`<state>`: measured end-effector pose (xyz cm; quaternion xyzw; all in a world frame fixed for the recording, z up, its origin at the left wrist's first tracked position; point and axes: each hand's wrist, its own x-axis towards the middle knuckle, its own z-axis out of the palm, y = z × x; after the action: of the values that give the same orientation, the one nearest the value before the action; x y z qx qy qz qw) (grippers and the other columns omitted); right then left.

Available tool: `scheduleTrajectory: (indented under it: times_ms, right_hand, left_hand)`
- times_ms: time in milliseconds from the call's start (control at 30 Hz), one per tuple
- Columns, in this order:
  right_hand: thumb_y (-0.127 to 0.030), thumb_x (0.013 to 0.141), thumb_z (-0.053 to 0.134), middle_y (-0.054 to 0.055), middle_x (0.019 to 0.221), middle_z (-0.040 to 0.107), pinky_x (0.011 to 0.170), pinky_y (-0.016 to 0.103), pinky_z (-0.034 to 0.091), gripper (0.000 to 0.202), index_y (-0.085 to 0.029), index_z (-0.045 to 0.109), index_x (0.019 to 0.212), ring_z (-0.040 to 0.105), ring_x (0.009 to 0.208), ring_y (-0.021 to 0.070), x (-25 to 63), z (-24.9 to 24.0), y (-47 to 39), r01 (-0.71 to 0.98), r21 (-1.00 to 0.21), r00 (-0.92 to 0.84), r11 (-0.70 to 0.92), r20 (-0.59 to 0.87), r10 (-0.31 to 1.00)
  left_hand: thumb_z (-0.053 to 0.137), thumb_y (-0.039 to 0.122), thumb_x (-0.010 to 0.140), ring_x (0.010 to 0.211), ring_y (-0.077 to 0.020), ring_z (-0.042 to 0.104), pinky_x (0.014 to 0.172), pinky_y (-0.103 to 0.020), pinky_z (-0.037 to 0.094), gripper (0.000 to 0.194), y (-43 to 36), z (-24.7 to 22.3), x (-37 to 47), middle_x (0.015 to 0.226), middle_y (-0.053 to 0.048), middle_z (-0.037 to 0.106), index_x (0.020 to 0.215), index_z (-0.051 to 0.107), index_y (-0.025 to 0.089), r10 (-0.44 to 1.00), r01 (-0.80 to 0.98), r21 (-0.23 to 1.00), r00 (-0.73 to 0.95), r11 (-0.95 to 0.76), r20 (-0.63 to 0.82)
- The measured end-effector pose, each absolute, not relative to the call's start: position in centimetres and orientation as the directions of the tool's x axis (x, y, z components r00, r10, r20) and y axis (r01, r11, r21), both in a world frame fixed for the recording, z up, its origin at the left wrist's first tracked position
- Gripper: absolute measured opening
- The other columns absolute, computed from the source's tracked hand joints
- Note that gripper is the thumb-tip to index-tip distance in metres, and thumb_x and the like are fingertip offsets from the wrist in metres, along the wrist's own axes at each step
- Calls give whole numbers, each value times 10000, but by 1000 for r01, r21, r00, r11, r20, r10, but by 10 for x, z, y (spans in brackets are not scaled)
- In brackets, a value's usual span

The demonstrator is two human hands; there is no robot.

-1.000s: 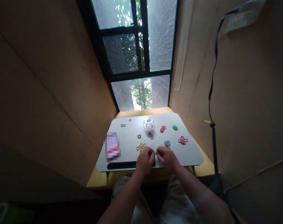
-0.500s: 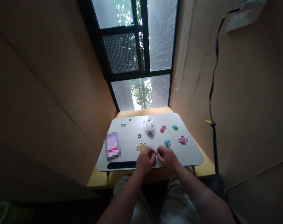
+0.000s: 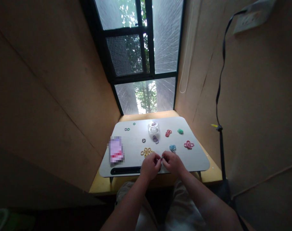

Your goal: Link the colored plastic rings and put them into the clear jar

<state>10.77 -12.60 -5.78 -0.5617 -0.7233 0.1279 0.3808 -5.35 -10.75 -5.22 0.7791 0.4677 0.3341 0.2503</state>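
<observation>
My left hand [image 3: 150, 165] and my right hand [image 3: 173, 163] meet above the front edge of the white lap table [image 3: 131, 154]. Both are closed, thumbs and forefingers pinched round a small hair tie [image 3: 162, 157], mostly covered by the fingertips. Just beyond my left hand lies a cluster of yellow hair ties [image 3: 146, 151]. Blue hair ties [image 3: 172, 147] sit in a bunch beyond my right hand. Farther back are purple hair ties [image 3: 155, 139], red hair ties [image 3: 168, 132], green hair ties [image 3: 180, 131] and, at the right, pink hair ties [image 3: 189, 145].
A clear round jar [image 3: 154, 128] stands at the table's back middle. At the left lies a blurred pink-purple packet [image 3: 116, 150]. A black slot [image 3: 125, 170] runs along the front edge. A few loose ties [image 3: 127, 129] lie back left. A black cable [image 3: 224, 54] hangs at right.
The fingertips have shifted very slightly around the small hair tie, which shows less green now. Everything on the table stays where it was.
</observation>
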Motion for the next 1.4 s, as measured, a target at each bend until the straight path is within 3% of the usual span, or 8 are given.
scheduleTrajectory:
  times_ms: [1400]
  right_hand:
    - [-181, 776, 509, -17, 675, 548, 589, 228, 323, 49, -199, 521, 732, 487, 623, 122, 108, -57, -126, 731, -597, -98, 332, 389, 916]
  left_hand:
    - [542, 242, 825, 683, -126, 526, 633, -245, 354, 82, -109, -50, -54, 747, 7, 608, 824, 611, 199, 891, 578, 682, 353, -447, 284]
